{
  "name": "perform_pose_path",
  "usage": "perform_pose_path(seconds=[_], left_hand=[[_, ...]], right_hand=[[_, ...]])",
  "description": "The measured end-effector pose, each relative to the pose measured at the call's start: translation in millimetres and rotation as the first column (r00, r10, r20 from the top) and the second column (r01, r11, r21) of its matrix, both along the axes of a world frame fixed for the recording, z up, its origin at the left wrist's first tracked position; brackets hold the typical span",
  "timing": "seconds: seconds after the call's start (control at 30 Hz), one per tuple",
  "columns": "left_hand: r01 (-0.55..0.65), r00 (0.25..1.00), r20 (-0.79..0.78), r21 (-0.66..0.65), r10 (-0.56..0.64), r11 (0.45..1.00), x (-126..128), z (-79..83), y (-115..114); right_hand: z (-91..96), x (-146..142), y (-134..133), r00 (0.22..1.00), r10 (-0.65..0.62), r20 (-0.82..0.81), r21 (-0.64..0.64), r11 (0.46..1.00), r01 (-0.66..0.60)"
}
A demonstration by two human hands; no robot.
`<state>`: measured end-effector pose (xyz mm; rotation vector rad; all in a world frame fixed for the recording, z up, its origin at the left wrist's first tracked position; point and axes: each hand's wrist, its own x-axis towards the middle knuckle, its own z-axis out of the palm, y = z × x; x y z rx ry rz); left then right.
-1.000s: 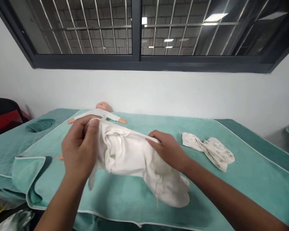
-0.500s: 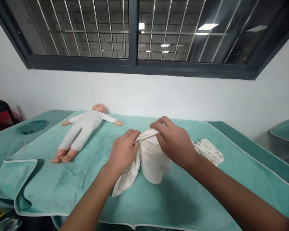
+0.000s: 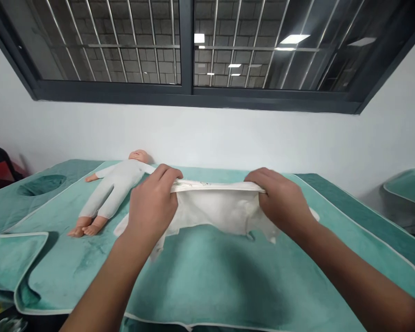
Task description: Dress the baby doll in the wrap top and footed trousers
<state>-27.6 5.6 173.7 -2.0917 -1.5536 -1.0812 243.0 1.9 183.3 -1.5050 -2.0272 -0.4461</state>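
My left hand (image 3: 155,198) and my right hand (image 3: 278,196) are both closed on the top edge of a white baby garment (image 3: 217,210). The edge is pulled straight between them, and a small print shows along it. Below it the soft cloth hangs in loose folds over the bed, its lower rim uneven. Parts of the garment stick out past both hands. A baby doll (image 3: 119,182) in a white body suit lies on its back to the left of my left hand, its head toward the wall; my left hand hides one of its arms.
A green padded cover (image 3: 207,281) with pale piping spreads under everything, one corner folded over at the left. The cover has a round hollow (image 3: 41,184) at the far left. Behind stands a white wall (image 3: 207,138) with a dark-framed barred window (image 3: 189,90).
My hands have moved apart, stretching the garment's edge wide between them. Before, it was bunched up and hung lower. The patterned cloth at the right is now mostly hidden behind my right hand.
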Motion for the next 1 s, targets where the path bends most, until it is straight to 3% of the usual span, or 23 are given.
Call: perform_pose_path(seconds=[0.13, 0.27, 0.37, 0.5, 0.67, 0.77, 1.0], left_hand=[[-0.023, 0.990, 0.138, -0.124, 0.040, 0.992, -17.1, -0.2, -0.1], [-0.049, 0.963, 0.239, -0.303, 0.126, 0.952, -32.2, -6.2, -3.6], [-0.188, 0.972, 0.040, -0.464, 0.232, 0.866, -39.6, -13.0, -4.2], [-0.291, 0.955, -0.229, -0.594, 0.189, 0.750, -44.6, -28.8, 8.7], [-0.319, 0.937, -0.333, -0.693, 0.106, 0.646, -45.0, -68.2, 54.8], [-0.352, 0.925, -0.361, -0.693, 0.119, 0.629, -42.6, -88.0, 88.7], [-0.407, 0.911, -0.349, -0.678, 0.219, 0.613, -31.5, -107.3, 168.3]], right_hand=[[-11.1, 15.5, 4.5, 0.962, -0.072, -0.263, -0.249, 0.968, 0.004], [-25.1, 32.4, 2.9, 0.941, -0.089, -0.327, -0.369, 0.929, -0.041], [-36.5, 43.2, 5.2, 0.969, -0.149, -0.198, -0.424, 0.904, 0.052], [-51.4, 45.4, 15.1, 0.978, -0.194, 0.078, -0.531, 0.822, 0.205], [-79.9, 27.9, 47.9, 0.974, -0.121, 0.190, -0.547, 0.811, 0.208], [-97.2, 18.5, 84.4, 0.954, -0.156, 0.257, -0.577, 0.767, 0.281], [-131.0, 10.0, 172.5, 0.917, -0.289, 0.275, -0.583, 0.708, 0.398]])
